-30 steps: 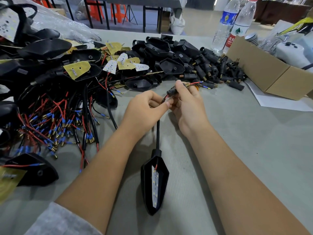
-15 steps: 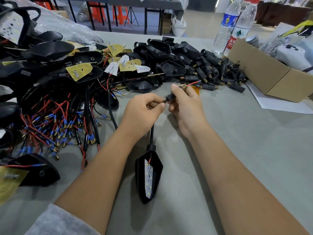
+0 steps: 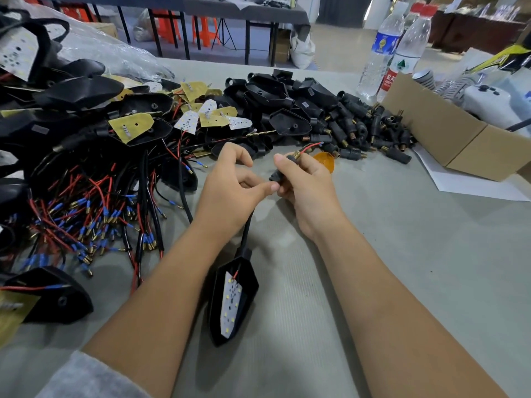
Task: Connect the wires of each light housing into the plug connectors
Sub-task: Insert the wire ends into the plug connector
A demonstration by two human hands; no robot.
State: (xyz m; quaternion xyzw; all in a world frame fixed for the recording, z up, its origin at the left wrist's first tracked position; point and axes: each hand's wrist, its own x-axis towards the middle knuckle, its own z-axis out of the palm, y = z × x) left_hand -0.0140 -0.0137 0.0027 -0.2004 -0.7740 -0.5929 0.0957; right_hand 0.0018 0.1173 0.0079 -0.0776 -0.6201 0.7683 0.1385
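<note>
Right hand (image 3: pixel 309 188) grips the plug connector (image 3: pixel 283 168); left hand (image 3: pixel 232 191) pinches the cable just below it, light housing (image 3: pixel 232 300) hanging beneath

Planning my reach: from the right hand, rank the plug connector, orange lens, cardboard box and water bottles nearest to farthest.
1. Plug connector, held in the right hand.
2. Orange lens, just behind it.
3. Cardboard box, far right.
4. Water bottles, behind the box.

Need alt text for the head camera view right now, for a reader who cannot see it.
Two bare hands meet over a grey table: the right hand grips a black plug connector with a red wire at its far end, and the left hand pinches the black cable of the light housing lying below.
</note>
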